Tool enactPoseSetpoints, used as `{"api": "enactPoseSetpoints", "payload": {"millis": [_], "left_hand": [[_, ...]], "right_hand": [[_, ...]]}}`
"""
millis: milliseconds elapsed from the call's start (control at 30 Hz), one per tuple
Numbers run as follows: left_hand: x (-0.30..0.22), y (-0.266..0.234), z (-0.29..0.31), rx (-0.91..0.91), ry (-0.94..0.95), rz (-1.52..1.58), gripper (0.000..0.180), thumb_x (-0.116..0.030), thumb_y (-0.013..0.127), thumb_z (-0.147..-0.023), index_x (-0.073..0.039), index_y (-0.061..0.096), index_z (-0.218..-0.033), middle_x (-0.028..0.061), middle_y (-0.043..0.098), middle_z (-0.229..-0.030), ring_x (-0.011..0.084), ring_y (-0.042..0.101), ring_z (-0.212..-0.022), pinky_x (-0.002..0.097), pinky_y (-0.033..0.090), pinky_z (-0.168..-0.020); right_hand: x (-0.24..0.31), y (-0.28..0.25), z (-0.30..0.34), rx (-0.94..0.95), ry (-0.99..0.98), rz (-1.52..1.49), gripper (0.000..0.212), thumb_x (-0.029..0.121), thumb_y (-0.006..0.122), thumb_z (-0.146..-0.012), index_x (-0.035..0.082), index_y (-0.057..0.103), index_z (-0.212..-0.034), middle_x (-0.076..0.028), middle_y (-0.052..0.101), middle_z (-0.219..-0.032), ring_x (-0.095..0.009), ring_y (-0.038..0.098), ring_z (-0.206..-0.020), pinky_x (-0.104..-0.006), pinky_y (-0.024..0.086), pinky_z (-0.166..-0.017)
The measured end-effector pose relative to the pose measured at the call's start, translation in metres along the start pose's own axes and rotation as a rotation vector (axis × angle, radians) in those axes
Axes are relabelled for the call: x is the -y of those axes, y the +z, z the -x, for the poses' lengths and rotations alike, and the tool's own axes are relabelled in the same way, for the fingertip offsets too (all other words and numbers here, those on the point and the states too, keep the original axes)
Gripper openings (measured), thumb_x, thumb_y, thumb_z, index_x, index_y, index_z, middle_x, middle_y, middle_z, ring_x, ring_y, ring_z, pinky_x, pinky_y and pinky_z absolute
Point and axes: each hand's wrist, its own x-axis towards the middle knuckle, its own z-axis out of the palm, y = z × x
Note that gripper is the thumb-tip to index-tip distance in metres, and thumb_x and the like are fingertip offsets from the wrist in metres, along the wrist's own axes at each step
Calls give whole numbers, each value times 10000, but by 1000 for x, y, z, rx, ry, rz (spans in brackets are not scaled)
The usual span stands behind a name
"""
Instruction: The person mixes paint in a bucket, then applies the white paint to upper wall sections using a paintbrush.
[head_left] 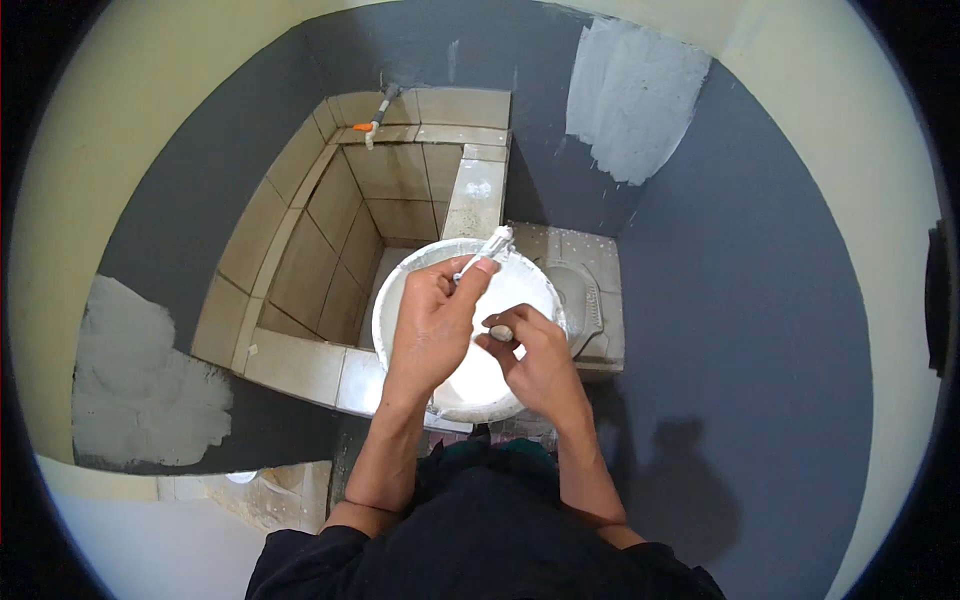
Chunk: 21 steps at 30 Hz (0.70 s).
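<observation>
My left hand [435, 320] is closed round a small white tube [487, 250], pinched between thumb and fingers, its tip pointing up and away from me. Lower and to the right, my right hand [540, 365] has its fingers curled round a small round-ended, tan-grey object [502, 333]; its length is hidden, so I cannot tell its kind. Both hands are above a wide white bucket [383, 318], whose rim is streaked with white. Inside it lies bright white liquid [480, 382] that looks like paint.
A tiled water basin [300, 372] stands left of the bucket, with an orange-handled tap [370, 126] at its back. A squat toilet [578, 300] is at the right. Grey walls carry pale patches [636, 95], one at the far right and another at the left.
</observation>
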Motion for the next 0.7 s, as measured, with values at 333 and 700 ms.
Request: {"api": "enactPoseSetpoints", "payload": {"millis": [333,700], "left_hand": [[23,8,-89,-16,-73,110,285,-216,572,-969,49,657,-1028,-123,312,-524,-18,228,-422,213,162,-387],[32,-16,-134,84,-47,135,300,-212,572,-975,68,670,-1023,-113,380,-560,-23,270,-449,219,162,-405]], "right_hand": [[-49,6,-49,-111,42,-57,181,9,716,-807,-40,669,-974,-129,648,-923,-251,659,-787,-335,513,-679],[-50,33,-90,-71,106,-39,162,44,676,-846,-35,643,-984,-163,613,-933,-336,637,-832,-395,506,-715]]}}
